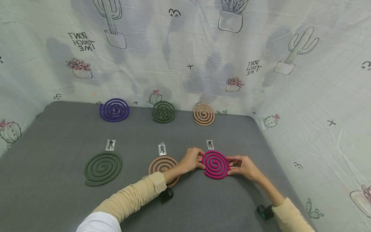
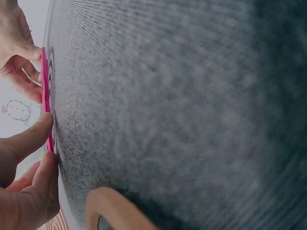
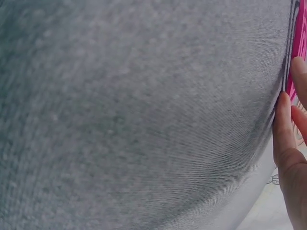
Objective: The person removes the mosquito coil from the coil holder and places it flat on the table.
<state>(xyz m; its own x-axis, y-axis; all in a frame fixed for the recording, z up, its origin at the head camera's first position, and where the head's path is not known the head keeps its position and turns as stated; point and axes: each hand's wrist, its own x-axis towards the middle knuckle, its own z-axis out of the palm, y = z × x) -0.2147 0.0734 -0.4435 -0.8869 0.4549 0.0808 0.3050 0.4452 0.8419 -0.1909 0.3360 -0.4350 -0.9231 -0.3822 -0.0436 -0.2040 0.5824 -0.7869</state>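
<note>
Spiral coil, pink (image 1: pixel 215 163), one: flat and round, with no marked long axis; free end turned to the near left. Located over the right half of the grey bench (image 1: pixel 58 145), directly between the two hands. Left edge pinched by the left hand (image 1: pixel 192 159), right edge by the right hand (image 1: pixel 242 167); both in contact, neither nearer. Whether the coil is rested on the bench or held just clear cannot be told. Metal stand (image 1: pixel 210 142), one: placed just beyond the coil's far edge, uncovered.
</note>
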